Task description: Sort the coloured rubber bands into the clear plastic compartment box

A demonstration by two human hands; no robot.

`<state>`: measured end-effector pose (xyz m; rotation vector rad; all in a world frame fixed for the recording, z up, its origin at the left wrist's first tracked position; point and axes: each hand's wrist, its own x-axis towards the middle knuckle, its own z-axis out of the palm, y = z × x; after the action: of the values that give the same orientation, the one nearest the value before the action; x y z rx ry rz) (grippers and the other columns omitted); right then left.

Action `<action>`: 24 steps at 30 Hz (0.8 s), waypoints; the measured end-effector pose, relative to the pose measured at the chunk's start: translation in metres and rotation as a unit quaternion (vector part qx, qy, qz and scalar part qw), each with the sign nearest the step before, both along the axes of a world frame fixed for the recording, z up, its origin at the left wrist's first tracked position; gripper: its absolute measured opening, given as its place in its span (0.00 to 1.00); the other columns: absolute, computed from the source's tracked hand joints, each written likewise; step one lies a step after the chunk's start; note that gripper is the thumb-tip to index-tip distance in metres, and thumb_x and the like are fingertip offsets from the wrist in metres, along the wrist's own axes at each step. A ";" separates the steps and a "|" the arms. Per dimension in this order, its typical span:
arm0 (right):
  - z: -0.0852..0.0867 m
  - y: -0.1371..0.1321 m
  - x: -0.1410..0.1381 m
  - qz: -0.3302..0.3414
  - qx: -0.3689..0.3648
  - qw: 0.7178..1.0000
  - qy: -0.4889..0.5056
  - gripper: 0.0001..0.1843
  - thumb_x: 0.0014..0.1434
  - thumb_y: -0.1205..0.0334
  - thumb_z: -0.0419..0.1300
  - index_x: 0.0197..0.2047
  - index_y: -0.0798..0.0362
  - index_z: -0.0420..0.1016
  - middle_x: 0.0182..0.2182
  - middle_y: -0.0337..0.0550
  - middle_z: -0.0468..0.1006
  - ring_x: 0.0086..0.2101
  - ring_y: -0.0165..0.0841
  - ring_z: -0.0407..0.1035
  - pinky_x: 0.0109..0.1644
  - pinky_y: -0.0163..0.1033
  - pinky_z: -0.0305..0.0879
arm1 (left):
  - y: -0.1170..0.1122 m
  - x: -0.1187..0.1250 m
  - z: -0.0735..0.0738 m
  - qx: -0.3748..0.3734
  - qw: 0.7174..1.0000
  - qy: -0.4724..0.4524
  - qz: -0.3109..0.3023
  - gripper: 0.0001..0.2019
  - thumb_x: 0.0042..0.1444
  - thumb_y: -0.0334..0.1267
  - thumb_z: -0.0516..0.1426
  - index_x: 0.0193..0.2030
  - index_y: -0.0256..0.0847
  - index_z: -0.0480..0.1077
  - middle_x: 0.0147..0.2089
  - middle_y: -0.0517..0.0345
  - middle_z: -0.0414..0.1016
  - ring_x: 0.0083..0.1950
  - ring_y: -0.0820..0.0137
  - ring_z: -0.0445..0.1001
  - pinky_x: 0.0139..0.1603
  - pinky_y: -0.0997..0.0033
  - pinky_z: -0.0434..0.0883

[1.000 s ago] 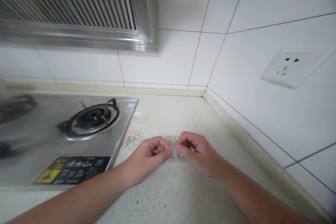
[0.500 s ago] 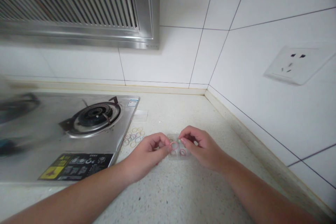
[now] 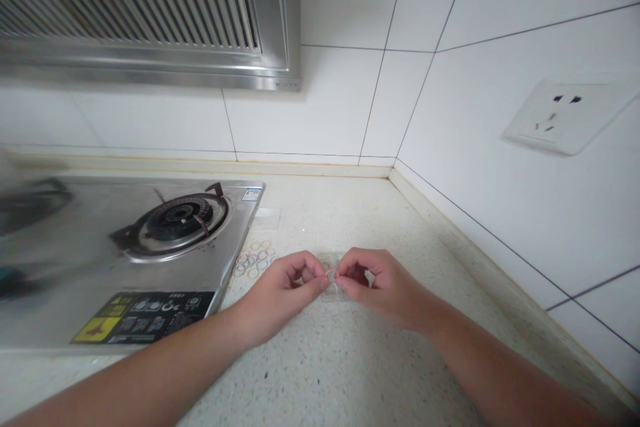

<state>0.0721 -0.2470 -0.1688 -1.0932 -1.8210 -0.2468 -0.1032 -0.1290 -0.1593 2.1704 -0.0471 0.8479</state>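
My left hand [image 3: 285, 290] and my right hand [image 3: 377, 283] meet fingertip to fingertip over the speckled counter, both pinched on one small rubber band [image 3: 331, 274]. Under them lies a small clear plastic tray [image 3: 327, 259], mostly hidden by my fingers. A loose pile of several coloured rubber bands [image 3: 254, 259] lies just left of my left hand, beside the stove's edge.
A steel gas stove [image 3: 125, 260] with a black burner [image 3: 176, 220] fills the left. A clear plastic lid [image 3: 267, 217] lies on the counter [image 3: 340, 360] behind the bands. Tiled walls meet in the corner; a wall socket [image 3: 560, 113] is at right; a range hood [image 3: 145, 13] hangs above.
Half a second ago my hands were slightly apart, showing pink bands in the clear tray; now the fingertips have closed together again on a band.
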 end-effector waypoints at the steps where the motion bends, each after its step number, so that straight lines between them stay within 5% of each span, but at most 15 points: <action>1: 0.000 0.000 0.000 0.000 0.001 1.000 0.002 0.07 0.60 0.60 0.60 0.34 0.56 0.74 0.23 0.37 0.67 0.25 0.26 0.59 0.29 0.33 0.56 | 0.000 0.000 0.000 0.001 1.000 0.001 0.000 0.16 0.57 0.50 0.60 0.35 0.36 0.67 0.20 0.68 0.57 0.20 0.82 0.52 0.23 0.78 0.51; 24: 0.004 0.004 0.010 0.104 0.013 0.985 0.140 0.11 0.61 0.57 0.62 0.36 0.58 0.72 0.27 0.39 0.70 0.27 0.23 0.62 0.29 0.28 0.58 | -0.004 -0.004 0.002 0.015 0.999 0.026 0.021 0.13 0.58 0.45 0.59 0.36 0.34 0.67 0.24 0.66 0.58 0.22 0.82 0.52 0.23 0.77 0.49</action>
<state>0.0823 -0.2430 -0.1644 -0.8640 -1.6578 0.0085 -0.1077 -0.1326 -0.1572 2.2279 0.0112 0.8183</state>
